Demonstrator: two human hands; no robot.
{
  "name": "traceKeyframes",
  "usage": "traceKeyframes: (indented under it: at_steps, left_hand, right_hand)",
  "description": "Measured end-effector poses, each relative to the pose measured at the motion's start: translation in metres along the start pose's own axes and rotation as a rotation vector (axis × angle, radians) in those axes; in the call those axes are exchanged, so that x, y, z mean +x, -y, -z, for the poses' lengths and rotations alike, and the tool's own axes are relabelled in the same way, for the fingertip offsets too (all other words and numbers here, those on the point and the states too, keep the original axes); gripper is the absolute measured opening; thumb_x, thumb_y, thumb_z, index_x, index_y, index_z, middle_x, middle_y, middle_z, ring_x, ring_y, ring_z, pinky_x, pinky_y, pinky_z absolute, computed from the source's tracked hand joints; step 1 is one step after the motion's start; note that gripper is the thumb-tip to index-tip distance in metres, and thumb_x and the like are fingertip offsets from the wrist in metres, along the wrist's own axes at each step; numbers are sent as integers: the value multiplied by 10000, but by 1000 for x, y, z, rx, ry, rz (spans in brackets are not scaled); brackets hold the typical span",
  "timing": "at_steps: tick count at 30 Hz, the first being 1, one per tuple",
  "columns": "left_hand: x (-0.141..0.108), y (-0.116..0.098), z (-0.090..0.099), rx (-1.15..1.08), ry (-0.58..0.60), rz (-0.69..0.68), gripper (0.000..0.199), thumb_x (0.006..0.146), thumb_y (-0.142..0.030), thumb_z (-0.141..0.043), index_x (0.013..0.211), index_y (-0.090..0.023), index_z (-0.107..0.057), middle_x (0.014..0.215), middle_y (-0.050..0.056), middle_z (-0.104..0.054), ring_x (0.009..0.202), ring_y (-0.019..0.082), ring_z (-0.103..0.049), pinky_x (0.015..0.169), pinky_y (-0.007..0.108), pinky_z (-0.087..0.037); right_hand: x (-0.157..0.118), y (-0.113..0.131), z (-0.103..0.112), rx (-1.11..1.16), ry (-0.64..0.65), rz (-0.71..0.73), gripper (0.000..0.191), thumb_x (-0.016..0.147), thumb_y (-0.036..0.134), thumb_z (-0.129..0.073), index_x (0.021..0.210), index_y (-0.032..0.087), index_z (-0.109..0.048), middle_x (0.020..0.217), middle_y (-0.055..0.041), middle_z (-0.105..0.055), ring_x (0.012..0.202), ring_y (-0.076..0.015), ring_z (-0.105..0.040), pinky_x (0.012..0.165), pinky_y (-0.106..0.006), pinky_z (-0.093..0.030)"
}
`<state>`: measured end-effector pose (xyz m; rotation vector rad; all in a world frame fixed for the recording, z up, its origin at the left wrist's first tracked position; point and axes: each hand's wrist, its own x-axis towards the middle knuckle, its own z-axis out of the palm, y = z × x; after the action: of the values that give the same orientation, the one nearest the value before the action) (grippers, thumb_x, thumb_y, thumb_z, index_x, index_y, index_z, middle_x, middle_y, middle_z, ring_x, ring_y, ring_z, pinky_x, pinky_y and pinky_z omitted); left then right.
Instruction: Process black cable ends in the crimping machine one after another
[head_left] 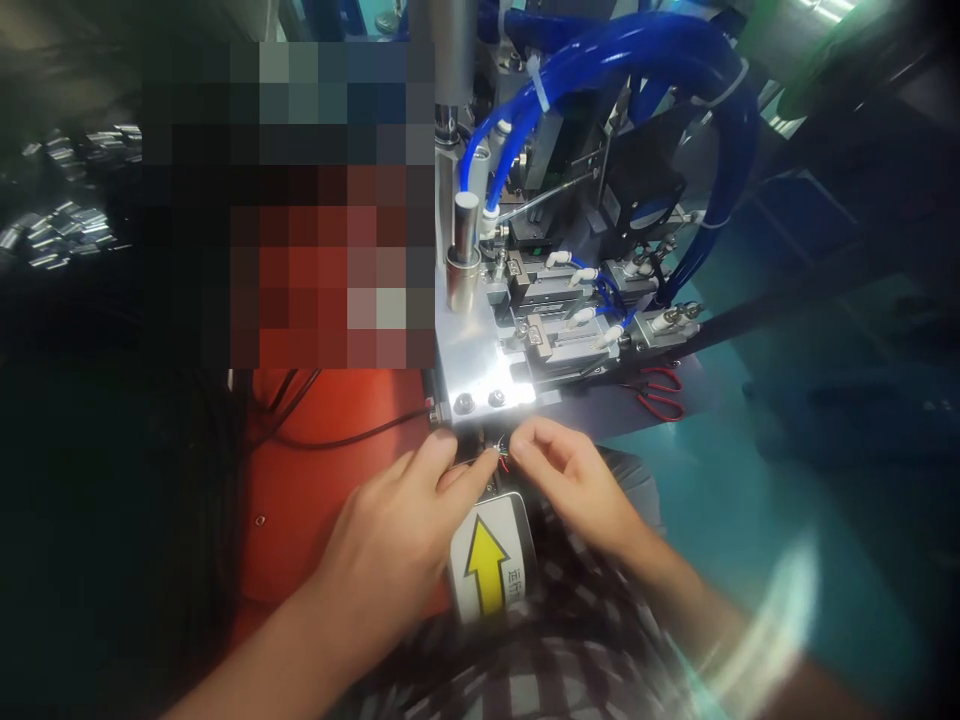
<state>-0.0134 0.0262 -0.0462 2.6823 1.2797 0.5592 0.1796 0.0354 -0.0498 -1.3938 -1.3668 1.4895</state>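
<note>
My left hand (pixel 397 515) reaches to the front of a bright metal block (pixel 480 350), its thumb and fingers closed in beside a small part with thin red wires (pixel 503 464). What lies under those fingertips is too small to make out. On the other side of the wires, my right hand (pixel 577 485) has its thumb and index finger pinched together and the other fingers curled. Whatever it pinches is hidden. Just below the fingertips is a white label with a yellow arrow (pixel 486 565).
An orange-red surface (pixel 337 500) with a black cable (pixel 352 440) lies to the left. Pneumatic cylinders (pixel 555 290) and thick blue hoses (pixel 645 50) rise behind the block. Red-handled scissors (pixel 661 395) rest at right. Pixelation covers the upper left.
</note>
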Motion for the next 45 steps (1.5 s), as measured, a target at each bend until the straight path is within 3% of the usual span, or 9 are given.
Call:
traceKeyframes:
  at_steps: [12,23,30,37,45]
  left_hand:
    - [-3,1,0,-53,13,6,420,880,-74,-411,1256,-188,-562,876,54,-501,620,153,-523,512,261,-427]
    - [-4,1,-1,-60,27,36,434,879,-92,-416,1273,-223,-543,866,39,-499,625,145,-512,516,252,-415]
    - [-3,0,0,-49,34,40,413,885,-125,-420,1267,-223,-546,851,35,-484,636,143,-507,520,242,-412]
    - [-5,1,-2,-48,16,34,408,889,-113,-413,1257,-220,-554,860,34,-469,630,141,-500,521,247,-405]
    - [-5,2,-2,-60,42,40,439,886,-125,-420,1301,-224,-525,844,35,-467,650,160,-512,518,254,-418]
  right_hand:
    - [-6,3,-8,22,-128,-57,194,861,333,-564,747,180,-530,682,12,-476,631,-126,-430,561,-243,-363]
    - [-3,4,-5,57,-79,-107,216,868,347,-553,738,183,-500,663,27,-448,610,-116,-411,551,-238,-354]
    - [-4,0,-11,-65,-176,-63,184,883,313,-538,750,188,-517,701,15,-495,635,-119,-449,585,-241,-375]
    - [-8,3,-7,165,-144,-148,270,841,420,-582,747,170,-546,617,35,-466,532,-92,-392,481,-215,-320]
    - [-8,4,-13,184,-189,-137,216,774,357,-655,723,167,-568,641,25,-505,576,-103,-437,525,-223,-355]
